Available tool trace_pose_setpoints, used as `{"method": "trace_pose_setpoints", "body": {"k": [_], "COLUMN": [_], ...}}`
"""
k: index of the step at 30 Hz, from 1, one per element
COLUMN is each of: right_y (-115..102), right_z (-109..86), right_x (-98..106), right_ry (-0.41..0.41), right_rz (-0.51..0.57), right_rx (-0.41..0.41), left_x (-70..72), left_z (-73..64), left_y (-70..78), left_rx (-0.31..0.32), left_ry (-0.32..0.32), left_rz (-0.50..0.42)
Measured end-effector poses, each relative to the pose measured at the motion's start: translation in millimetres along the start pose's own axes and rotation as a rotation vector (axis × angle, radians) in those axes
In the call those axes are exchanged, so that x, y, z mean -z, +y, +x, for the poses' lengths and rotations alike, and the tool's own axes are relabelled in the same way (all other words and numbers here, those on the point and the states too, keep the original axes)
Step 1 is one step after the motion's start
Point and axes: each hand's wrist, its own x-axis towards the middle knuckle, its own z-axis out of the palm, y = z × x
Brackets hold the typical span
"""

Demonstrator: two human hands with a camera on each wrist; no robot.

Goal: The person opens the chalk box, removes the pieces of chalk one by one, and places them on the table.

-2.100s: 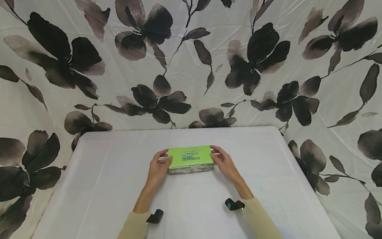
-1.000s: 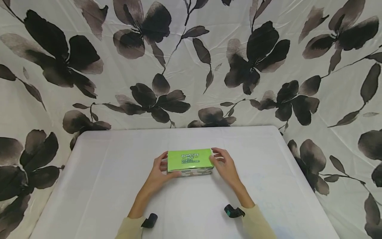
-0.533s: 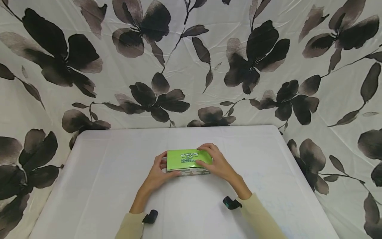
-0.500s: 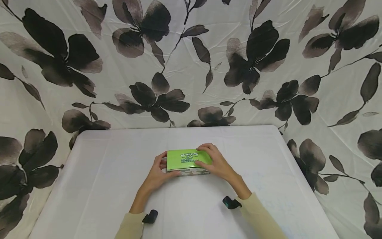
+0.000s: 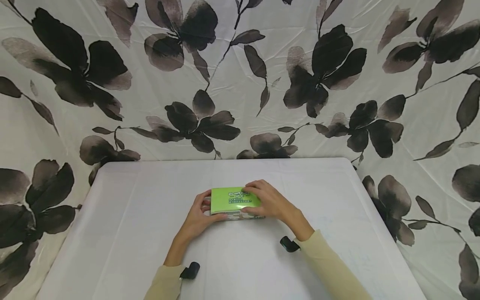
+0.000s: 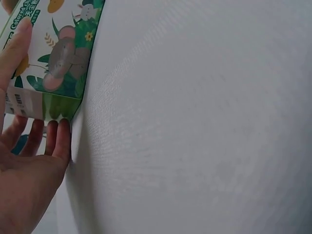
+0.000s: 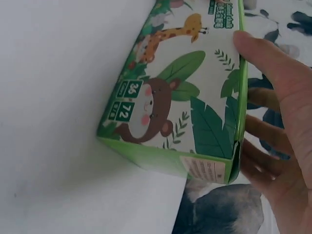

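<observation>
A small oblong box [image 5: 226, 202] with a bright green lid sits near the middle of the table. Its front carries cartoon animals: a mouse on the box [image 6: 56, 53] in the left wrist view, a bear and a giraffe on the box [image 7: 146, 105] in the right. My left hand [image 5: 196, 216] grips the left end, thumb along the front and fingertips against the end face. My right hand [image 5: 275, 202] reaches over the right part of the lid, thumb at the front upper edge and fingers across toward the back edge. A narrow gap shows under the lid's right corner.
A white cloth covers the table [image 5: 150, 233]. Behind and beside it hangs a pale curtain [image 5: 247, 83] printed with dark flowers. A small black camera [image 5: 190, 271] is strapped at the left wrist, another camera [image 5: 289, 244] at the right.
The left thumb has come down onto the box's front. My right hand has moved from the right end leftward over the lid, its thumb now at the front edge. The box has barely moved.
</observation>
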Motion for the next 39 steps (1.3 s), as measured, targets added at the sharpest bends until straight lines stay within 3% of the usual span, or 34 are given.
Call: {"method": "trace_pose_setpoints", "body": {"k": [10, 16, 39], "right_y": [4.4, 5.6, 11.9], "right_z": [9.5, 14.3, 30.4], "right_x": [6.7, 11.1, 33.8], "right_ry": [-0.010, -0.030, -0.239], "right_rz": [-0.192, -0.227, -0.005], "right_rx": [0.177, 0.235, 0.183], "left_x": [-2.6, -2.0, 2.0], "left_z": [0.3, 0.7, 0.6], "left_y": [-1.1, -3.6, 2.1], "left_rx": [0.003, 0.001, 0.020], "left_ry": [0.017, 0.014, 0.003], "left_rz": [0.034, 0.020, 0.001]}}
